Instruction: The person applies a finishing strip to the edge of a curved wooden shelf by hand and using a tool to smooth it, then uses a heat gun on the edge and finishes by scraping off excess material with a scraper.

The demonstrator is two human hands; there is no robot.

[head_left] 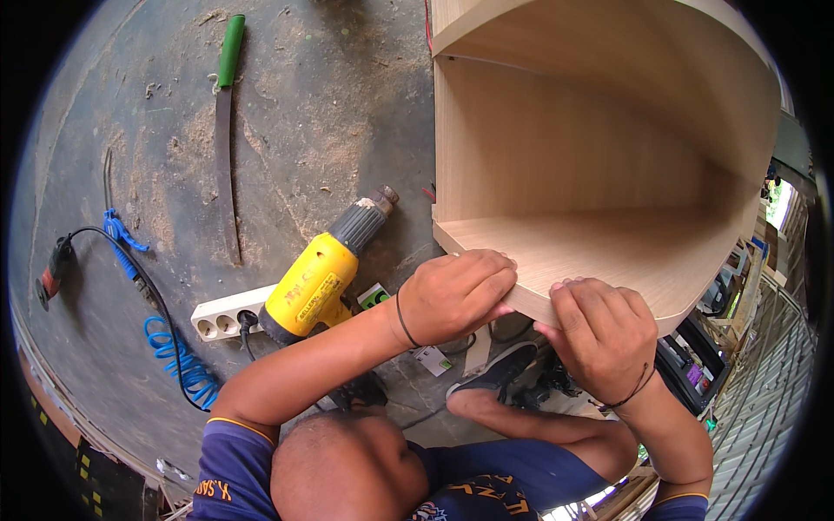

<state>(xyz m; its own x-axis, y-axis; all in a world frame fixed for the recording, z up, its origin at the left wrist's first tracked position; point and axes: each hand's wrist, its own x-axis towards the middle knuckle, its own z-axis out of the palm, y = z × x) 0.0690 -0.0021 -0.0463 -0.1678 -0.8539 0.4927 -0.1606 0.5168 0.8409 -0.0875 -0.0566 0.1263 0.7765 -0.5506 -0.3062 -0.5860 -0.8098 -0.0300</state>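
A light wood-grain cabinet (565, 139) stands in front of me on the right, its open compartment facing me. Along the curved front edge of its bottom board (599, 247), my left hand (460, 295) is closed with bent fingers against the edge. My right hand (605, 334) grips the same edge further right, fingertips on top and the thumb against the edge side. A pale narrow strip (478, 352) hangs below, between the hands; its upper end is hidden. Left of my left hand lies a yellow heat gun (313, 282), its nozzle pointing away from me.
A white power strip (228, 314) with a black plug sits beside the heat gun. A long blade with a green handle (230, 52) lies on the dusty floor. Further left are a coiled blue air hose (178, 360) and a small grinder (56, 269). My bent legs are close below.
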